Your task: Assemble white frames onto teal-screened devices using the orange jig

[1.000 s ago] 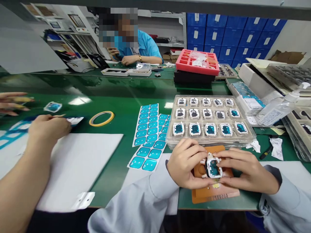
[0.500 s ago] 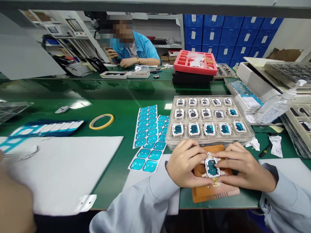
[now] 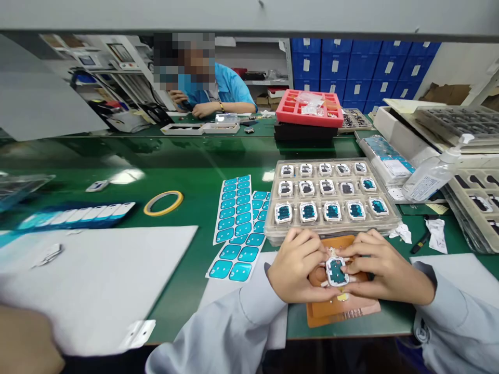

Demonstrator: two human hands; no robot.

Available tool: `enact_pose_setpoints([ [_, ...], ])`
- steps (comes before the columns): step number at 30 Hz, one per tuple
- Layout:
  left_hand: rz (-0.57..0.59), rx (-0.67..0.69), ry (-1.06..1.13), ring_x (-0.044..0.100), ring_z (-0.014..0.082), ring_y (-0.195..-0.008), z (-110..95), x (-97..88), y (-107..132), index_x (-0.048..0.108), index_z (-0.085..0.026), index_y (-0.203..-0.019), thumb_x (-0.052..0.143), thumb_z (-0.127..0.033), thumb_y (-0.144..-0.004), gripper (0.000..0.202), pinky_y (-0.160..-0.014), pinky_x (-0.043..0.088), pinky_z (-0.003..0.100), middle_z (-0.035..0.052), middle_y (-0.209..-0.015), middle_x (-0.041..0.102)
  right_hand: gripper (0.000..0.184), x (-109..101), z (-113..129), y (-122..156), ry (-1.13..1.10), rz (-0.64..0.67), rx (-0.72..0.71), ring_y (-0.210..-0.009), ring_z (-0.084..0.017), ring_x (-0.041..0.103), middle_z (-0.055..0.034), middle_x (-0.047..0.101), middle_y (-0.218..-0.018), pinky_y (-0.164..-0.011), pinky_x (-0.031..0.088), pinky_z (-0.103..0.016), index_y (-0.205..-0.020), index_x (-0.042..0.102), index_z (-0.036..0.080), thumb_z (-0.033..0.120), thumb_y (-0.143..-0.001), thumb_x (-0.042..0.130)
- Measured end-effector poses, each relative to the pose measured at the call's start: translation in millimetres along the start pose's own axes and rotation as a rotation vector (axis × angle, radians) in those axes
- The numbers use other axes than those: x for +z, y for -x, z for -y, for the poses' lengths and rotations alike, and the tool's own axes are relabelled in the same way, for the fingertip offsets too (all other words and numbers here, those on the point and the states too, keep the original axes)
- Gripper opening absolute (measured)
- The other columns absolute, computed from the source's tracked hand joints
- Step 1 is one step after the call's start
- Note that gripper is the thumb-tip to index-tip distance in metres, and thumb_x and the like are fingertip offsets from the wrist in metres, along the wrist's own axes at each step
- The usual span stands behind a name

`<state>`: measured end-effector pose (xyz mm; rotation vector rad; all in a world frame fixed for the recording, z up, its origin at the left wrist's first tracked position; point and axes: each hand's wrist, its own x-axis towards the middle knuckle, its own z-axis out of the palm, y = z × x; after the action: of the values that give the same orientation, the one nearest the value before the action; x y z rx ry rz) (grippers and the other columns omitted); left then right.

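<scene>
A small white-framed, rounded-square part with a teal face (image 3: 337, 273) lies over an orange fixture block (image 3: 323, 314). My left hand (image 3: 299, 267) is closed on the part's left side, with its thumb along the lower edge. From the right, my right hand (image 3: 384, 267) grips the same part, one fingertip pressing on the teal face. Fingers partly hide the part's rim and the fixture beneath. Just beyond my hands is a clear plastic tray (image 3: 273, 229) with rows of similar parts, the nearest row teal-faced. Sheets of teal adhesive stickers (image 3: 233, 208) lie left of the tray.
A yellow tape roll (image 3: 163, 203) and a white mat (image 3: 117, 280) are on the left. To the right stand a pump bottle (image 3: 431, 174) and stacked trays (image 3: 468, 208). A red foam tray (image 3: 307, 108) sits farther back. Across the bench sits a person in blue (image 3: 230, 88).
The whole view has shifted slightly, with the scene sitting a little lower. Both hands keep their hold on the part, with only slight finger movement.
</scene>
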<state>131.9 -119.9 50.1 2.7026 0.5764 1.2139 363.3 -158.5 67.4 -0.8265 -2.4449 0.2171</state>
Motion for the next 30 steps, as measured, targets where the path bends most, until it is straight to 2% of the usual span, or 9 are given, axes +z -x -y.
enact_pose_setpoints([
  [5, -0.102, 0.021, 0.153, 0.059, 0.0165, -0.072, 0, 7.4, 4, 0.063, -0.017, -0.091, 0.077, -0.046, -0.075, 0.036, -0.067, 0.041, 0.033, 0.0045, -0.083, 0.071, 0.021, 3, -5, 0, -0.075, -0.080, -0.010, -0.081, -0.019, 0.056, -0.0070, 0.072, -0.106, -0.074, 0.037, -0.036, -0.093, 0.063, 0.019, 0.037, -0.086, 0.071],
  [8, -0.162, 0.041, 0.170, 0.060, 0.0157, -0.070, 0, 9.6, 6, 0.063, -0.017, -0.090, 0.075, -0.051, -0.077, 0.039, -0.064, 0.043, 0.031, 0.0053, -0.081, 0.071, 0.017, 2, -3, -3, -0.173, -0.098, -0.007, -0.078, -0.017, 0.056, -0.0042, 0.074, -0.096, -0.072, 0.040, -0.034, -0.093, 0.063, 0.020, 0.034, -0.087, 0.071],
  [12, -0.180, 0.044, 0.191, 0.062, 0.0147, -0.068, 1, 8.6, 5, 0.061, -0.016, -0.091, 0.067, -0.047, -0.086, 0.032, -0.061, 0.047, 0.028, 0.0061, -0.081, 0.070, 0.011, 5, 2, -4, -0.294, -0.134, -0.012, -0.075, -0.016, 0.059, -0.0056, 0.073, -0.088, -0.068, 0.044, -0.032, -0.102, 0.065, 0.019, 0.024, -0.094, 0.062],
  [14, -0.193, 0.018, 0.208, 0.065, 0.0154, -0.075, 1, 7.5, 4, 0.061, -0.016, -0.097, 0.063, -0.042, -0.090, 0.028, -0.064, 0.051, 0.027, 0.0079, -0.086, 0.070, 0.012, 9, 2, -2, -0.439, -0.156, 0.086, -0.070, -0.015, 0.062, -0.0059, 0.073, -0.083, -0.064, 0.047, -0.028, -0.102, 0.067, 0.018, 0.022, -0.095, 0.059],
  [16, -0.199, 0.012, 0.226, 0.066, 0.0165, -0.080, 2, 7.1, 3, 0.059, -0.016, -0.104, 0.064, -0.040, -0.090, 0.028, -0.068, 0.054, 0.027, 0.0087, -0.089, 0.070, 0.011, 12, 0, 0, -0.658, -0.198, 0.265, -0.064, -0.013, 0.064, -0.0049, 0.073, -0.080, -0.058, 0.049, -0.024, -0.097, 0.069, 0.018, 0.027, -0.093, 0.063],
  [20, -0.190, 0.103, 0.272, 0.065, 0.0163, -0.079, 4, 8.7, 3, 0.052, -0.020, -0.118, 0.065, -0.034, -0.090, 0.034, -0.070, 0.053, 0.030, 0.0073, -0.091, 0.070, 0.022, 16, 0, 0, -1.199, -0.279, 0.594, -0.053, -0.010, 0.064, -0.0007, 0.070, -0.070, -0.053, 0.053, -0.020, -0.089, 0.068, 0.018, 0.038, -0.084, 0.075],
  [24, -0.165, 0.119, 0.247, 0.062, 0.0153, -0.072, 5, 10.1, 3, 0.053, -0.020, -0.117, 0.062, -0.036, -0.092, 0.031, -0.067, 0.050, 0.029, 0.0053, -0.082, 0.070, 0.025, 15, 4, -4, -1.477, -0.253, 0.666, -0.054, -0.011, 0.067, 0.0013, 0.069, -0.063, -0.056, 0.056, -0.020, -0.090, 0.067, 0.018, 0.038, -0.081, 0.079],
  [30, -0.132, 0.077, 0.211, 0.062, 0.0156, -0.073, 3, 7.5, 3, 0.056, -0.018, -0.114, 0.057, -0.043, -0.093, 0.032, -0.068, 0.049, 0.029, 0.0051, -0.081, 0.071, 0.027, 15, 5, -5, -1.553, -0.200, 0.676, -0.057, -0.012, 0.068, 0.0008, 0.070, -0.067, -0.059, 0.058, -0.021, -0.099, 0.070, 0.019, 0.037, -0.081, 0.078],
])
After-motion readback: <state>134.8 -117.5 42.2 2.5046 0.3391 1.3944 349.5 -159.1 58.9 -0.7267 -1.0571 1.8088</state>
